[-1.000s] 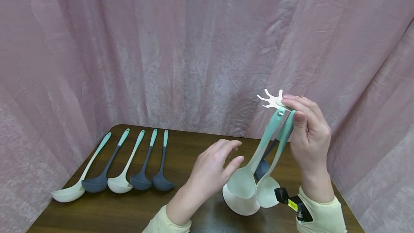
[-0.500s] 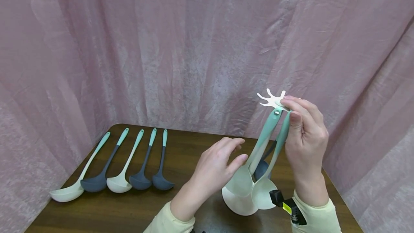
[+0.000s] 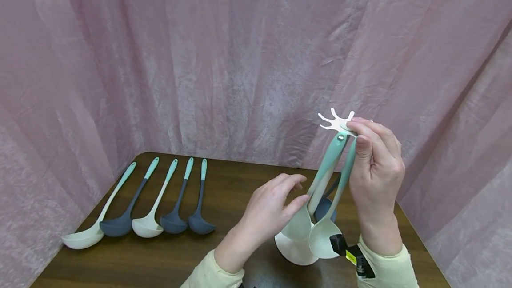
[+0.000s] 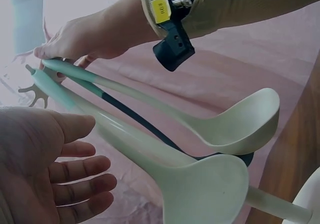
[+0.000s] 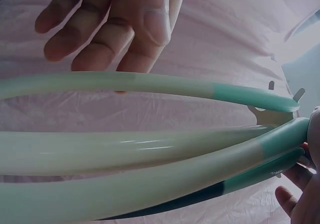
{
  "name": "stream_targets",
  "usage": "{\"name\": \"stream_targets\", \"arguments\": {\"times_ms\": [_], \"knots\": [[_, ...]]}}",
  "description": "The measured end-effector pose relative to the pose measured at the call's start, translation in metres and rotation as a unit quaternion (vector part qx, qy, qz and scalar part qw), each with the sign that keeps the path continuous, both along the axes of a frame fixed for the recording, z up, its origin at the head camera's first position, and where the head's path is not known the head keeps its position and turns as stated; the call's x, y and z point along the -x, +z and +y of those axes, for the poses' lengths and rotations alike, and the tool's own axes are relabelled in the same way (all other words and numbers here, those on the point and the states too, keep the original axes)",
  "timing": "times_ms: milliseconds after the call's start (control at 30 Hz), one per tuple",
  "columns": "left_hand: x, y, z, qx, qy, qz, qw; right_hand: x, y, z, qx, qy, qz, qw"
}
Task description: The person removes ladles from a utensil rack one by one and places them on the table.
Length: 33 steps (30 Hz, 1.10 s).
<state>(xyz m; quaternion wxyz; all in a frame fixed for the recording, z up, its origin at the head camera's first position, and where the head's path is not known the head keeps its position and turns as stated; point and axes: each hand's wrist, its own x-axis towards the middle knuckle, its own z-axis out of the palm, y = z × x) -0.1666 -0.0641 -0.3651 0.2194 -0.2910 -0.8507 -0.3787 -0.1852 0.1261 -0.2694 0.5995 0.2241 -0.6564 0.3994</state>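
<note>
A white utensil rack [image 3: 337, 123] with a crown of hooks and a round base [image 3: 294, 254] stands on the table's right side. From it hang a pale ladle [image 3: 299, 226] at the left, another pale ladle [image 3: 322, 237] at the right and a dark ladle [image 3: 326, 210] behind. My right hand [image 3: 378, 170] grips the crown, its thumb against the right ladle's mint handle end. Beside the left ladle's neck hovers my left hand [image 3: 274, 203], fingers loosely bent and holding nothing. In the left wrist view, the rack's post is mostly hidden behind the ladles.
Several ladles lie in a row on the brown table's left, among them a pale ladle [image 3: 148, 226] and a dark ladle [image 3: 201, 223], their mint handles toward the back edge. A pink curtain [image 3: 256, 66] hangs close behind the table.
The crown has turned a little, and the right pale ladle has swung leftward with my right hand. My left hand has shifted slightly right, closer to the left ladle.
</note>
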Motion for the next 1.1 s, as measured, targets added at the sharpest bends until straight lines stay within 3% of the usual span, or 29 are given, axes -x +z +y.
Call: {"name": "stream_targets", "arguments": {"times_ms": [433, 1100], "knots": [[0.0, -0.009, 0.01, 0.019, -0.009, -0.025, 0.9995, -0.001, -0.003, 0.002, -0.008, -0.008, -0.016, 0.9998], [0.003, -0.012, 0.016, 0.013, 0.006, 0.031, 0.9994, -0.005, -0.001, 0.002, -0.005, -0.002, -0.021, 0.9998]]}}
